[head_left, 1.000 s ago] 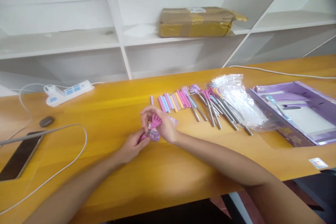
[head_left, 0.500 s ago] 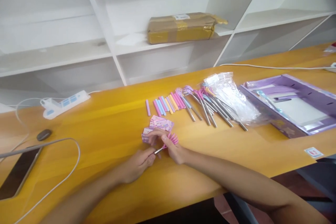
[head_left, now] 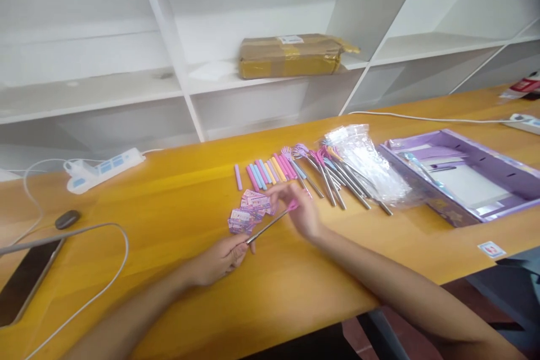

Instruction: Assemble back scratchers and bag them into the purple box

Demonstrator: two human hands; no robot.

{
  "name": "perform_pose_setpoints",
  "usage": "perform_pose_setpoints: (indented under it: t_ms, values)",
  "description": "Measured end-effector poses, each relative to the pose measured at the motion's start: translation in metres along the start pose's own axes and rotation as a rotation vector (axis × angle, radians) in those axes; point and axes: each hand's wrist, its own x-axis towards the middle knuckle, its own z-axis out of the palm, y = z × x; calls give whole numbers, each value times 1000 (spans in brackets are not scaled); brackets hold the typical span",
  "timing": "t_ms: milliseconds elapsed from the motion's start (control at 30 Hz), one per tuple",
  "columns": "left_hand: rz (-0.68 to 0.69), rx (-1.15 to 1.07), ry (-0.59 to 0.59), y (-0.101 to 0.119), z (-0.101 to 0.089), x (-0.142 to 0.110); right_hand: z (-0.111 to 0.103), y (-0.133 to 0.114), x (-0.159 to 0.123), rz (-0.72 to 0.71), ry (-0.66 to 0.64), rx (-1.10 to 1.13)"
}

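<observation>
A telescopic back scratcher [head_left: 269, 226] with a pink claw head and a thin metal rod is stretched between my hands. My left hand [head_left: 219, 261] is closed around the lower end of its rod. Curled about the pink head is my right hand [head_left: 302, 215], whose fingers partly hide the claw. Beneath and behind the rod, small printed pink-purple cards [head_left: 244, 218] lie fanned on the table. A row of pink, blue, purple and orange tubes [head_left: 270, 171] lies beyond them. To the right are more back scratchers [head_left: 327, 180] with coloured heads and metal rods, loosely piled.
Clear plastic bags [head_left: 367, 163] lie against a purple open box [head_left: 451, 215] on the right. A power strip [head_left: 105, 170], a phone [head_left: 27, 281], a dark mouse-like object [head_left: 67, 219] and cables are at the left. A taped carton [head_left: 291, 56] sits on the shelf behind.
My right hand has moved right and up with the pink head, away from my left hand. The metal rod between them is now longer. My left hand stays nearly in place.
</observation>
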Motion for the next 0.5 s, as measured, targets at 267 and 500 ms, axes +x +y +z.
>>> perform_pose_setpoints:
  t_ms: [267,500]
  values:
    - [10,267,-23,12,-4,0,-215,-106,45,-1,762,57]
    - [8,390,-76,11,-4,-1,-262,-156,5,-155,901,26]
